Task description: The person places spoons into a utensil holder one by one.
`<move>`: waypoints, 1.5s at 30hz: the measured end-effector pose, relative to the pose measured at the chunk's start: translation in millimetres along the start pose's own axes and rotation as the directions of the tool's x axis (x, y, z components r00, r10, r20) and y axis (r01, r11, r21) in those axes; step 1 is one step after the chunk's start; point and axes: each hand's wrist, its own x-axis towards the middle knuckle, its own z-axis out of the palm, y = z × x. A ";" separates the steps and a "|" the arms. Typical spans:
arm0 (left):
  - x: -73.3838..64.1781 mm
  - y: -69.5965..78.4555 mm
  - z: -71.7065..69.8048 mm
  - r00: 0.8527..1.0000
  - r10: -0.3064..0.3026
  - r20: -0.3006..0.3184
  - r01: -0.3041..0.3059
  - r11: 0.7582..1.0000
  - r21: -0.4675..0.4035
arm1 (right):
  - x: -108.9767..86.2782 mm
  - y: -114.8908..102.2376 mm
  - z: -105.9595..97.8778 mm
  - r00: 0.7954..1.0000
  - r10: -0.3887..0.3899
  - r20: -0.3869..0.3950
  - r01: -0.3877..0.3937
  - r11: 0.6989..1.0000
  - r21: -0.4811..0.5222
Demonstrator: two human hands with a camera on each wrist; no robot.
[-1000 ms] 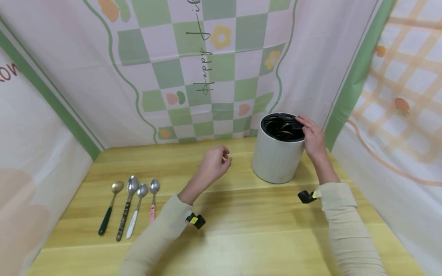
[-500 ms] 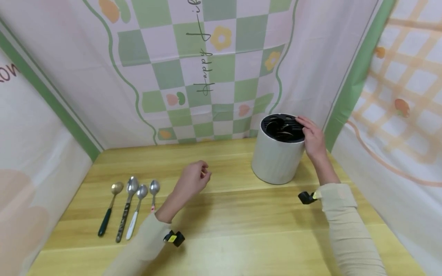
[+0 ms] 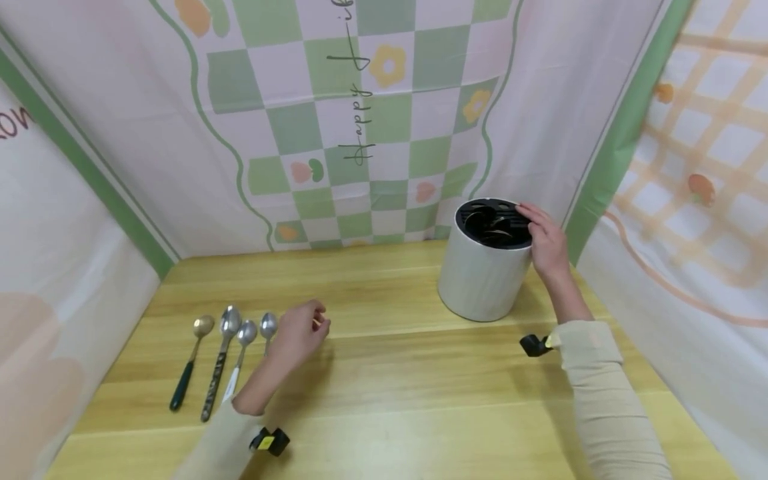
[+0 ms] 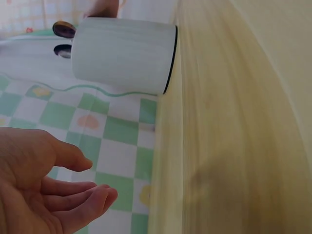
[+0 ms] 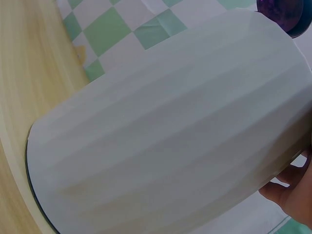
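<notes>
A white ribbed utensil holder (image 3: 480,287) with a black slotted top (image 3: 493,225) stands upright at the back right, with several dark round utensil heads (image 4: 63,29) at its top. My right hand (image 3: 547,247) rests against its right side, fingers extended along the rim. My left hand (image 3: 298,333), loosely curled and holding nothing, hovers over the table beside four-in-a-row style spoons. Among these are a green-handled spoon (image 3: 182,385), a dark patterned-handled spoon (image 3: 214,383) and a white-handled spoon (image 3: 234,377). Nearest the hand lies a silver spoon (image 3: 268,325), its handle hidden by my arm.
The light wooden table (image 3: 384,413) reaches back to a green-and-white checked curtain (image 3: 384,167). More patterned cloth (image 3: 708,153) hangs along the right side, and a pale cloth (image 3: 54,267) hangs on the left.
My left hand has moved left and toward me, away from the holder and over to the spoons. The right hand stays at the holder.
</notes>
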 end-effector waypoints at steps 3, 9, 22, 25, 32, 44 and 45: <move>-4.8 -9.7 -2.4 1.000 -0.009 -0.014 0.009 1.000 0.000 | -0.1 0.5 -0.6 1.000 -0.001 0.000 0.001 1.000 0.002; -17.6 -26.9 -8.4 0.998 -0.056 -0.002 0.056 0.998 0.006 | 0.4 0.8 -2.0 1.000 0.001 0.002 -0.001 1.000 -0.001; -45.1 -61.8 -28.2 0.975 -0.217 0.053 0.210 0.970 0.119 | 0.3 0.7 -1.1 1.000 0.014 0.000 -0.014 1.000 -0.017; -47.8 -65.7 -27.9 0.969 -0.237 0.075 0.225 0.964 0.139 | 1.0 0.6 -1.4 1.000 0.013 -0.002 -0.013 1.000 -0.013; -49.0 -69.8 -22.1 0.935 -0.307 0.176 0.279 0.946 0.164 | 0.6 -0.7 -1.0 1.000 0.005 0.004 -0.005 1.000 -0.011; -44.6 -74.1 -22.3 0.911 -0.348 0.222 0.305 0.930 0.205 | -0.8 -1.1 0.2 1.000 0.016 -0.003 -0.016 1.000 0.007; -44.1 -74.9 -22.1 0.912 -0.348 0.219 0.306 0.930 0.202 | -0.9 -0.8 0.4 1.000 0.015 -0.002 -0.015 1.000 0.009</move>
